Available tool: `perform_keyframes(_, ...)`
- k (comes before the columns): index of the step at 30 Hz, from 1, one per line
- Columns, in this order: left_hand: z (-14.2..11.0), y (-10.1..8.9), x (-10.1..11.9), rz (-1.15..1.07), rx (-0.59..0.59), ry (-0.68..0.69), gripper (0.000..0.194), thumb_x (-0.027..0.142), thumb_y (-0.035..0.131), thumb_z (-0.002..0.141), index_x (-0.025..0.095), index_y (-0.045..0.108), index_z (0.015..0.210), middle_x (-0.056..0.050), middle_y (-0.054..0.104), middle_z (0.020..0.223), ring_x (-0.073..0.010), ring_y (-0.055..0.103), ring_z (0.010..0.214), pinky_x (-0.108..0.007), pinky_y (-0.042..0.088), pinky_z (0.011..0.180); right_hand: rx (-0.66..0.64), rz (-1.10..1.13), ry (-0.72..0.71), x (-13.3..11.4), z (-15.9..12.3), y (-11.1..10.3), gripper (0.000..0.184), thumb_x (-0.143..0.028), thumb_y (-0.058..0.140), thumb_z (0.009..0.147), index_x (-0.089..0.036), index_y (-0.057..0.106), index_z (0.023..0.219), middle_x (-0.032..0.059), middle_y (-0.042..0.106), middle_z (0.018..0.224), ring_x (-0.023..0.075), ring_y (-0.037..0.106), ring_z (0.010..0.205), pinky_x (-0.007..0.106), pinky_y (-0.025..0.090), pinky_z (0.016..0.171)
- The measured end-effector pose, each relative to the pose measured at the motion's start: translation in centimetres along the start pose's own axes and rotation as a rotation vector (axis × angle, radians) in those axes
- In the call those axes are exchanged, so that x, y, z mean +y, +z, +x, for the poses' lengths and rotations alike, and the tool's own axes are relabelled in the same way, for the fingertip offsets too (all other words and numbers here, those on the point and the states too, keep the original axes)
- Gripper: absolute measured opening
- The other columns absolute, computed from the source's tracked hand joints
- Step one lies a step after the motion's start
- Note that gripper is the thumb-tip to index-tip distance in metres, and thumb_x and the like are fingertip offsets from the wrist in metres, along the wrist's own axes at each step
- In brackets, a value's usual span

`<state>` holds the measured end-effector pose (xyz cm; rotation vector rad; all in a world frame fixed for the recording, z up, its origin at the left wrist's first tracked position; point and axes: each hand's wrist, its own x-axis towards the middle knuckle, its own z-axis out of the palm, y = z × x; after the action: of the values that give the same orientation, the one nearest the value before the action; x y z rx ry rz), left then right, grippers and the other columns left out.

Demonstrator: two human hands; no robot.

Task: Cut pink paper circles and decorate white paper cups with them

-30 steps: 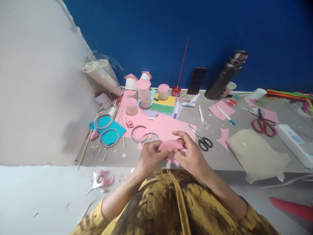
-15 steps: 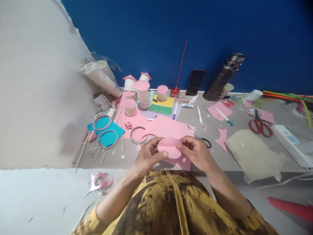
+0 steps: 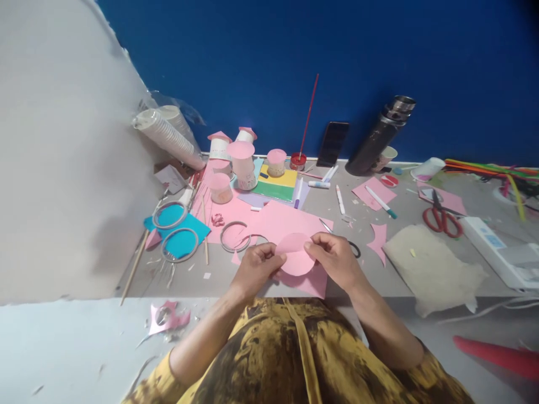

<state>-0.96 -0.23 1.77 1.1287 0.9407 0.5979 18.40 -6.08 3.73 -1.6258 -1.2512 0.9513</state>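
A pink paper circle (image 3: pixel 296 262) with a crease across its middle is held over the table's front edge. My left hand (image 3: pixel 257 266) pinches its left side between thumb and fingers. On the opposite side, my right hand (image 3: pixel 336 257) grips the circle's edge the same way. Beneath the circle lies a larger pink paper sheet (image 3: pixel 315 283). Small scissors (image 3: pixel 354 249) are partly hidden behind my right hand. A grey ring (image 3: pixel 236 235) rests on pink paper just beyond my left hand.
Paper cups with pink tops (image 3: pixel 241 163) stand at the back left, near stacked cups (image 3: pixel 168 134). A black flask (image 3: pixel 381 137) and a phone (image 3: pixel 333 143) lean on the blue wall. Red-handled scissors (image 3: pixel 441 220) and a beige cloth (image 3: pixel 433 269) lie right.
The pink circle has opened flatter and shows more of its round face. Both hands still hold it, the left thumb now nearer its edge. The view has shifted slightly.
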Motion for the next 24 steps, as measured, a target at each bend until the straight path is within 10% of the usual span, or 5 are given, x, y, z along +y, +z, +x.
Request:
perform_keyframes(8,1.0,-0.7,0.4,-0.171,0.165,-0.038,0.03,0.034,0.076,0.068,0.018,0.051,0.062,0.007,0.048,0.049,-0.0058,0.045,0.039,-0.017,0.029,0.039,0.311,-0.603,-0.012,5.8,-1.8,-5.3,0.022,-0.04,0.054,0.087,-0.021,0.065,0.088,0.0107,0.072,0.089,0.0272,0.066,0.082,0.037,0.047,0.078)
perform_keyframes(16,2.0,-0.2,1.1,-0.29,0.19,-0.043,0.033,0.033,0.078,0.066,0.018,0.049,0.064,0.007,0.048,0.051,-0.0059,0.048,0.04,-0.015,0.031,0.038,0.193,-0.759,0.091,9.2,-1.6,-7.8,0.022,-0.041,0.057,0.083,-0.02,0.064,0.086,0.011,0.071,0.083,0.0266,0.064,0.075,0.036,0.044,0.069)
perform_keyframes(20,2.0,-0.4,1.4,-0.334,0.2,0.026,0.027,0.034,0.078,0.07,0.016,0.058,0.07,0.003,0.056,0.057,-0.0073,0.051,0.047,-0.017,0.039,0.043,0.124,-0.567,0.201,8.4,-1.4,-9.0,0.021,-0.042,0.064,0.078,-0.021,0.066,0.079,0.0063,0.07,0.074,0.0222,0.058,0.064,0.033,0.04,0.062)
perform_keyframes(24,2.1,-0.4,1.9,-0.373,0.235,0.096,0.025,0.035,0.077,0.071,0.016,0.062,0.073,0.0,0.061,0.07,-0.0099,0.055,0.057,-0.02,0.046,0.049,0.012,0.073,0.338,7.0,-2.5,-8.7,0.043,-0.057,0.074,0.077,-0.017,0.072,0.093,0.0098,0.073,0.088,0.0134,0.045,0.054,0.028,0.034,0.051)
